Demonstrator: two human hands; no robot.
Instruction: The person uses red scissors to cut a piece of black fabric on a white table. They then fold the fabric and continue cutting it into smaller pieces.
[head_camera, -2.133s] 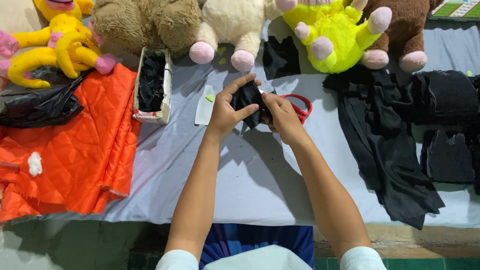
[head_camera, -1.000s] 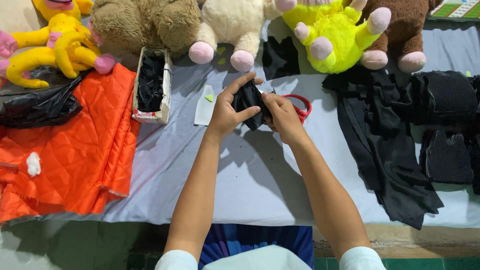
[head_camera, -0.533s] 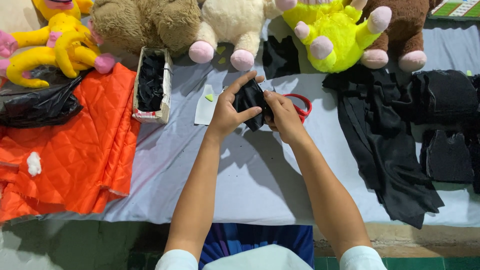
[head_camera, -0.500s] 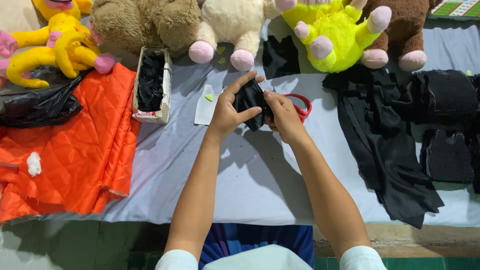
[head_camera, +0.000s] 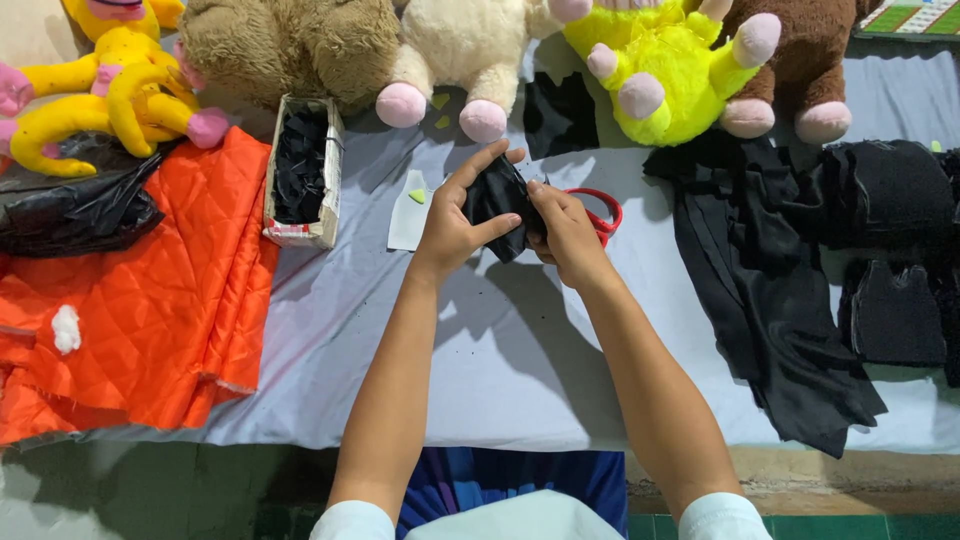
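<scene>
well, both the left hand (head_camera: 455, 225) and right hand (head_camera: 568, 232) pinch the black cloth (head_camera: 497, 200); the red scissors (head_camera: 600, 215) just beyond the right hand could snag it, i reckon.

Grey cloth-covered surface (head_camera: 520, 370), lightly creased, filling most of the view under soft, even light with faint shadows. Wooden front edge (head_camera: 800, 475) showing bare along the lower right. Below it, green tiled floor (head_camera: 800, 525) at right, dull and darker greenish floor at lower left. Pale wall or backing (head_camera: 30, 35) at the top left corner.
</scene>
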